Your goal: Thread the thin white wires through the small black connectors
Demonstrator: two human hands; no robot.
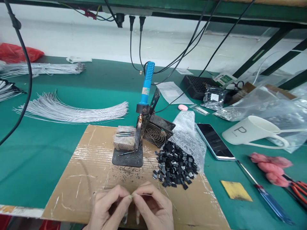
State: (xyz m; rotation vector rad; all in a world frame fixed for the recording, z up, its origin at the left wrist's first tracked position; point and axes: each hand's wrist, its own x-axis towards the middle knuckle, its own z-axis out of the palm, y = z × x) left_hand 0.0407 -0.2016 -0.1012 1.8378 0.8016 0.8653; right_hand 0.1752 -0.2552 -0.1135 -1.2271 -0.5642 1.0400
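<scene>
My left hand (109,206) and my right hand (154,206) meet above the cardboard sheet (72,188), thumb and forefinger of each pinched together. A thin pale wire (157,200) runs from the pinch back over my right hand. Whatever sits between the left fingertips is too small and covered to make out. Beyond the hands, a blue-handled soldering iron (147,81) stands tip down in its holder, beside a worn block (124,139) with several thin metal tips on it. A heap of small black connector-like pieces (176,164) lies to the right.
A small fan (154,132) stands behind the iron. White wires (72,110) fan out on the green mat at left. Along the right are a phone (214,140), a white mug (251,131), a screwdriver (271,203), a yellow sponge (236,190) and orange-handled pliers (299,191). Black cables hang overhead.
</scene>
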